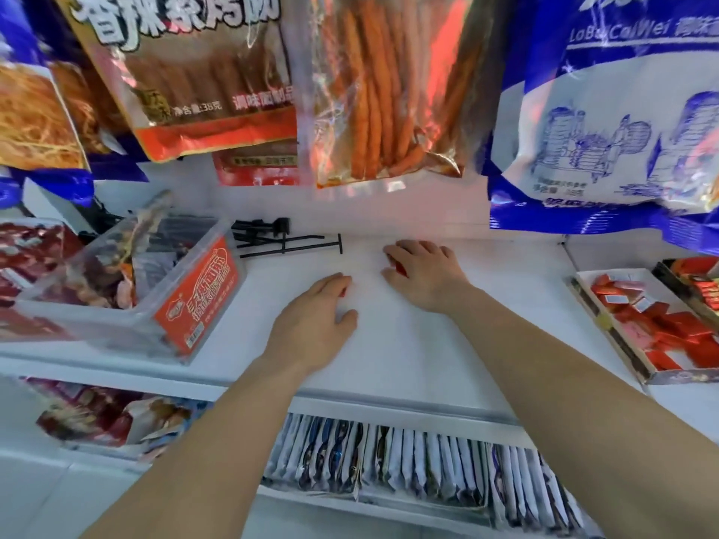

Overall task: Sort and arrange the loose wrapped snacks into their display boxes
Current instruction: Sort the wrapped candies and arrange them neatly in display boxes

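Observation:
My right hand (426,272) lies palm down at the back of the white shelf (408,344). Its curled fingers and thumb pinch a small red wrapped snack (399,268). Just to the left, my left hand (315,317) lies flat on the shelf with fairly straight fingers. A sliver of another red snack (342,292) shows under its fingertips. A shallow display box (607,332) at the right holds several red wrapped snacks (669,332). A clear plastic box (194,301) with an orange label stands at the left, holding mixed wrapped snacks.
Black metal display hooks (288,243) lie on the shelf behind my hands. Large hanging snack bags (373,91) crowd the space above. On the shelf below, a box of upright white packets (408,461) stands beside a box of red packets (109,418).

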Demonstrator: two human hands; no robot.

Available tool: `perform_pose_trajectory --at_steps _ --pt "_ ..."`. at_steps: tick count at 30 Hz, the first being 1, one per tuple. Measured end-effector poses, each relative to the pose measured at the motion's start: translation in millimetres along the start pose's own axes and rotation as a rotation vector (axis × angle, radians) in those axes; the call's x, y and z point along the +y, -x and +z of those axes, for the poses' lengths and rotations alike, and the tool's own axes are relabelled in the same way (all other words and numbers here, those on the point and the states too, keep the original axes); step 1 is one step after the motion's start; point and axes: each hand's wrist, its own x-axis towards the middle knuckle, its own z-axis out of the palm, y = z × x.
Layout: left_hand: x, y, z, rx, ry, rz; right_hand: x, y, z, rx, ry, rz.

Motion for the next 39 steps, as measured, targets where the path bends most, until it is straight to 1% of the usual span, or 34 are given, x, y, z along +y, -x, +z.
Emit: perform_pose_trajectory --at_steps 3,5,8,12,19,22,27,31,35,39 --pt "3 4 1 0.021 -0.024 0.023 0 30 1 -0.023 0.007 -0.105" --pt "8 9 2 0.042 -0.04 0.074 3 63 -2 -0.04 0.008 -0.175" --pt "21 20 3 0.058 -0.037 0.161 10 110 -9 -0.076 0.002 -0.22" --pt "43 30 8 -0.015 -0.016 0.211 20 143 -17 -0.09 -0.018 -0.152" --pt "84 31 21 -0.086 0.023 0.21 35 163 -24 0.026 -0.089 -0.078" --pt "99 29 28 -0.139 0.018 0.192 38 167 -26 0.068 -0.015 -0.087" --pt "102 22 29 -0.095 0.041 0.161 49 163 -34 0.056 0.082 -0.149" --pt "106 16 33 -0.099 0.065 0.199 62 167 -33 0.129 0.115 -0.084" --pt "116 8 44 -0.188 -0.017 0.291 75 177 -30 0.282 0.155 -0.041" --pt "122 0 52 -0.226 -0.119 0.31 83 183 -32 0.296 0.174 -0.084"
